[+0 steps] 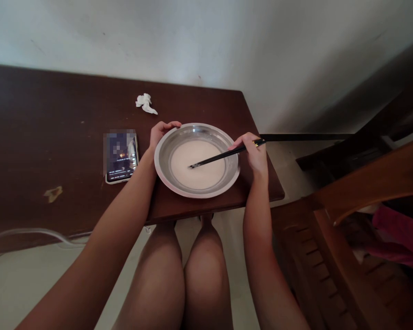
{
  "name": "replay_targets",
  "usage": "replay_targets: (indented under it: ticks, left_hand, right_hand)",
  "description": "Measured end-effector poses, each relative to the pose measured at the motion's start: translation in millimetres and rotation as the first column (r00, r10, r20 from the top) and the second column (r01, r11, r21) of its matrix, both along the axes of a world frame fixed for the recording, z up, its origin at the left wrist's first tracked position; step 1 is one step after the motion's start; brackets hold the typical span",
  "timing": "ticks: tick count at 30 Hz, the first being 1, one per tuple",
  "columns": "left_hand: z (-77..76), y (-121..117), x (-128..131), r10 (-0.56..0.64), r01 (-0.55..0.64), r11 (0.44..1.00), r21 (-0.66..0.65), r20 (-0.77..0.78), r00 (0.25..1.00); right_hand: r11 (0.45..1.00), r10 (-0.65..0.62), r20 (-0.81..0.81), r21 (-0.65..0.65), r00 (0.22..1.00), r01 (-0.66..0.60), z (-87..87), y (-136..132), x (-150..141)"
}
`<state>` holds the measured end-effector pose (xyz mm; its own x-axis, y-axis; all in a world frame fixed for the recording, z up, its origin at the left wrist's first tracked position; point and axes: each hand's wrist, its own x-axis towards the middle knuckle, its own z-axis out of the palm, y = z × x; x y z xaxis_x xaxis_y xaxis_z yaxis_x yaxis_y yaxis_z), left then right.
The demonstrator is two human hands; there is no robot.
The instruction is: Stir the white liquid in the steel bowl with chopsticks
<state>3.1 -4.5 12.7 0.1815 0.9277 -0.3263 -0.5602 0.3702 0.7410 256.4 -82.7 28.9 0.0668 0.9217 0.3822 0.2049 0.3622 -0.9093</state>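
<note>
A wide steel basin [162,178] rests near the front edge of the dark wooden table. Inside it lies a pale, creamy liquid [196,179]. My left hand [161,133] grips the basin's left rim, with its fingers curled along the far side. In my right hand [253,151], closed above the right rim, is a pair of black chopsticks [223,155] with gold bands near the upper end. Their tips dip into the liquid near its middle, and pale residue clings to them. My right fingers partly hide the upper part of the chopsticks.
Left of the basin a phone [124,158] lies on the table [55,119], its screen lit. Crumpled white tissue [146,103] sits farther back. A white cable [44,231] crosses the table's front left edge. At right stands a wooden chair [330,243] with pinkish-red cloth [399,233].
</note>
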Motion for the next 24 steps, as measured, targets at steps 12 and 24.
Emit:
replay_targets:
  ticks: [12, 24]
  left_hand:
    - [1.7, -1.7, 1.5, 0.007, -0.006, 1.000, 0.025, -0.032, 0.999]
    - [0.8, -1.0, 0.9, -0.006, 0.006, 1.000, 0.024, 0.030, 1.000]
  right_hand:
    - [1.000, 0.006, 0.000, -0.013, 1.000, -0.006, 0.1, 0.7, -0.2]
    - [0.999, 0.006, 0.003, 0.053, 1.000, -0.006, 1.5, 0.3, -0.8]
